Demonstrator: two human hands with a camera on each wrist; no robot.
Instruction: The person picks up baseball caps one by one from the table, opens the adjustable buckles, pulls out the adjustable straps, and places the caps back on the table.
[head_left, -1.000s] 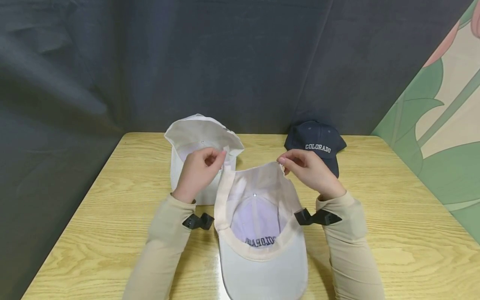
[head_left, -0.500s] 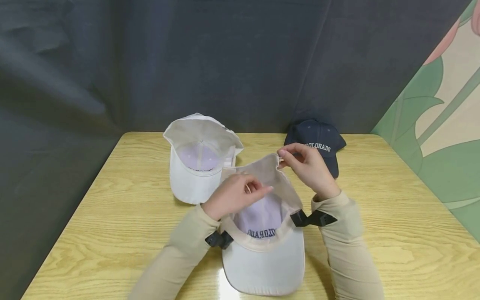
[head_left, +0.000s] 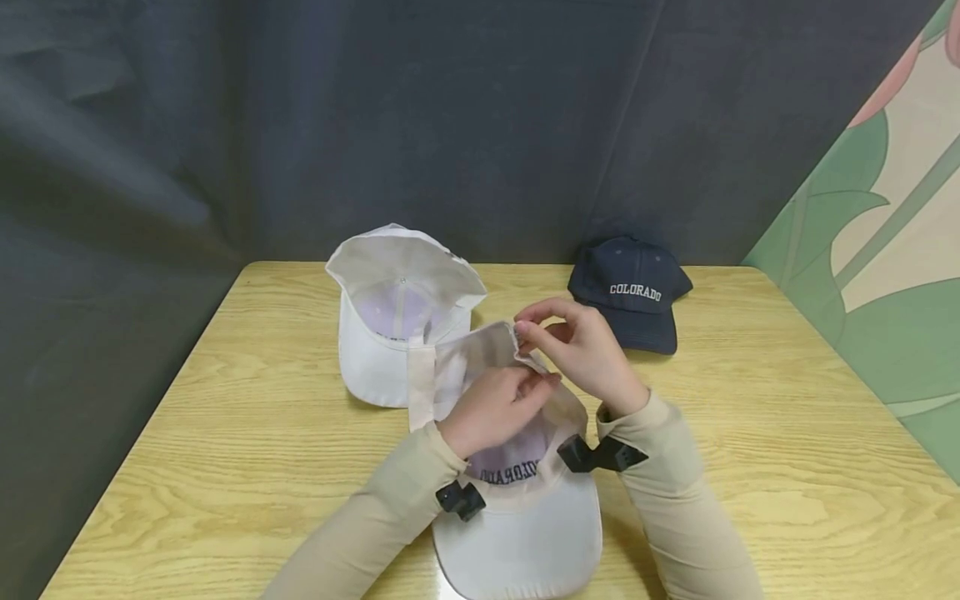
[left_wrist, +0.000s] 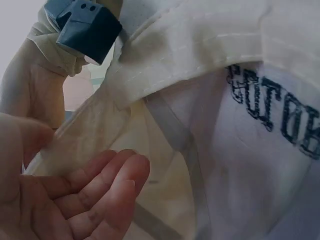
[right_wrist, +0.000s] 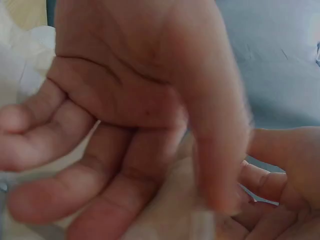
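Cream COLORADO cap point(head_left: 517, 546), brim toward the person, sits front and centre over the desk point(head_left: 765, 417), hollow side up, embroidery seen reversed inside. Whether the brim rests on the desk: can't tell. Right hand point(head_left: 588, 354) pinches the cap's back edge at its right side, thumb and finger together on the fabric. Left hand point(head_left: 491, 408) is over the cap's hollow, fingers loosely bent, thumb and fingers apart; left wrist view shows no firm hold, contact with the rim unclear. Back strap point(head_left: 422, 383) stands up at the left, its end looks free, overlapping the white cap point(head_left: 375, 371) in head view. Navy COLORADO cap point(head_left: 637, 287) is behind, to the right.

Risks, my judgement: the right grip has only a small bite of soft edge, so a tug could slip it and let the back fold inward. With no hand on the strap, it could flop or twist. Left forearm crossing the brim could shift the cap or hide the edge. Pushing forward could nudge the white cap.
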